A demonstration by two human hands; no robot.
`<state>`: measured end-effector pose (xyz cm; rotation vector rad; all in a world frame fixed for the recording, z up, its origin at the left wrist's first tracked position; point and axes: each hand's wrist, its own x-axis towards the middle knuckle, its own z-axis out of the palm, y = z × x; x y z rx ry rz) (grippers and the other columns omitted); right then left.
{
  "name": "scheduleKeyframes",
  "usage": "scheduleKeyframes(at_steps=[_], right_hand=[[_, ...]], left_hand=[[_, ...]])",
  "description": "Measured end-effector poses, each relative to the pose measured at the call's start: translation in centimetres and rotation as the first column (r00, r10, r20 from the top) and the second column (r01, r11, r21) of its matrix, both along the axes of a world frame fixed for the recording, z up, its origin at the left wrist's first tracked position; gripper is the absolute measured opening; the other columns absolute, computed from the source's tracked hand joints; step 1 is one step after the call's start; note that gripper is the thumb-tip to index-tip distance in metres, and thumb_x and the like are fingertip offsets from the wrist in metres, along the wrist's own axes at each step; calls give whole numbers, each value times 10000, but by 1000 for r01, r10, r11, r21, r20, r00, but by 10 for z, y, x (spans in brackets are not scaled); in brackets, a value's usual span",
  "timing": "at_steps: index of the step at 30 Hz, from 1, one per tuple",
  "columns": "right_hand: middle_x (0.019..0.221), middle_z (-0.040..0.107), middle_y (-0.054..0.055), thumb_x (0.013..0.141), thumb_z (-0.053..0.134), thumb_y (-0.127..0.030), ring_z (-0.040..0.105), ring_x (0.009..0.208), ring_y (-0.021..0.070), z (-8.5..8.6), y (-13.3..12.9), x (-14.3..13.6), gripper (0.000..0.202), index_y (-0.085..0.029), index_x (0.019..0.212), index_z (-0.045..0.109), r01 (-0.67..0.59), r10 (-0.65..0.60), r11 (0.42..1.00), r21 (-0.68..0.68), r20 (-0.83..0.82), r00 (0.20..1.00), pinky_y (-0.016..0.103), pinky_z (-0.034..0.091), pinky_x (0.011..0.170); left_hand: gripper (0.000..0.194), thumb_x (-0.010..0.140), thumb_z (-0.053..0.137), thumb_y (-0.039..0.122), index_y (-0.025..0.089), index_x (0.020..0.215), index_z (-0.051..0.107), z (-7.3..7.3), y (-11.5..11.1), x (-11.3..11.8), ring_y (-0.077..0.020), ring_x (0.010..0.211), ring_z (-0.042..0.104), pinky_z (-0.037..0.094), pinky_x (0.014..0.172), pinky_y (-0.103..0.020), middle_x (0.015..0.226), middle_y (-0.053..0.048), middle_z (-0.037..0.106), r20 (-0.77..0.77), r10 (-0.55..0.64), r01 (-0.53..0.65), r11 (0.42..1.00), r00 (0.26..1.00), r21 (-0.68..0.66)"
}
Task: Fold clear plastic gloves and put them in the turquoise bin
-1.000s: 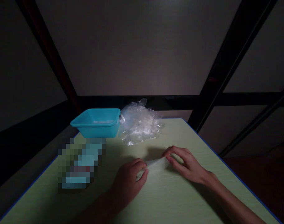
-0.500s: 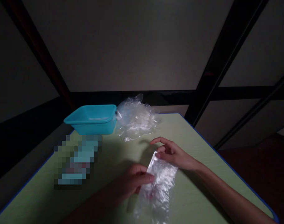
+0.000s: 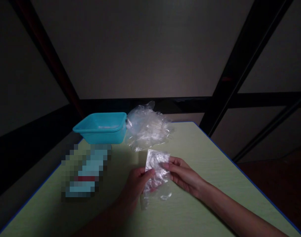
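Note:
A clear, crinkled plastic bag [image 3: 158, 164] is held up over the near middle of the table. My left hand [image 3: 136, 184] pinches its left edge, thumb in front. On the bag's right side my right hand [image 3: 183, 172] grips it between thumb and fingers, the other fingers behind the film. Something reddish shows through the lower part of the bag, too faint to make out. The bag's bottom end hangs loose and see-through.
A turquoise plastic basin [image 3: 103, 136] with something whitish inside stands at the back left. Beside it lies a heap of clear plastic bags [image 3: 150, 128]. A pixelated flat object [image 3: 91, 168] rests at the left of the pale green table [image 3: 202, 214], which has a blue edge.
The bag has moved up and left and is more upright. My right hand has lowered, its raised fingers now closed behind the bag. The whole view has shifted slightly.

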<state>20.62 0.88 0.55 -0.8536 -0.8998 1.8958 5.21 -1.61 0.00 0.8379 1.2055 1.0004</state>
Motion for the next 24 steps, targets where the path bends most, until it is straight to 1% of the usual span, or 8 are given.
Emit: scheduleKeyframes(at_steps=[2,5,10,13,16,18,21,24], right_hand=[[660,661,2,556,813,-237,602,624,104,-2,-3,-2,266,-129,753,670,-27,24,998,61,56,998,214,473,652],[643,653,-11,545,811,-253,582,599,107,-4,-5,-3,255,-134,714,661,-15,-4,987,159,118,993,233,447,624],[567,596,-33,600,768,-341,503,518,89,-5,-5,-3,251,-136,662,637,-45,-15,966,256,228,974,222,372,541],[567,584,-34,603,757,-319,482,513,87,-5,-3,-1,227,-142,649,622,-50,-22,962,267,262,965,220,349,530],[578,596,-29,600,737,-275,486,514,90,-5,-1,2,182,-147,663,624,-27,-35,971,238,252,967,220,347,530],[592,611,-23,601,721,-268,491,515,90,-6,1,3,170,-144,672,629,-5,-48,977,215,241,969,219,346,526],[603,621,-22,592,716,-257,501,525,91,-6,3,5,169,-141,679,629,9,-57,978,206,227,972,219,351,531],[601,622,-21,585,715,-243,502,529,88,-6,4,4,165,-135,676,630,6,-56,977,211,234,971,216,350,534]], left_hand=[[375,496,771,440,107,626,658,-1,-1,1,-185,546,638,500,499,-246,545,-28,644,1,32,-32,999,999,11],[373,510,764,446,110,638,667,0,-3,2,-176,553,634,501,513,-236,550,-27,650,-1,68,-68,997,998,20],[371,516,746,454,123,662,668,3,-2,4,-199,609,648,508,552,-254,575,-26,662,-14,85,-85,996,996,26],[366,530,730,458,129,672,658,8,0,0,-208,613,654,513,584,-279,589,-31,670,-39,33,-33,999,999,13],[365,544,714,435,127,732,658,12,4,-8,-224,658,671,518,623,-309,667,-56,699,-12,-34,34,999,999,-24],[350,543,706,402,126,754,662,13,6,-14,-231,706,675,518,651,-320,715,-68,708,-7,-48,48,999,999,-25],[301,539,691,349,127,742,676,14,8,-20,-231,753,663,516,659,-315,726,-62,705,-62,-48,48,999,997,-5],[267,534,683,326,131,716,685,14,10,-21,-216,732,647,512,636,-299,694,-47,692,-103,-60,61,998,993,7]])
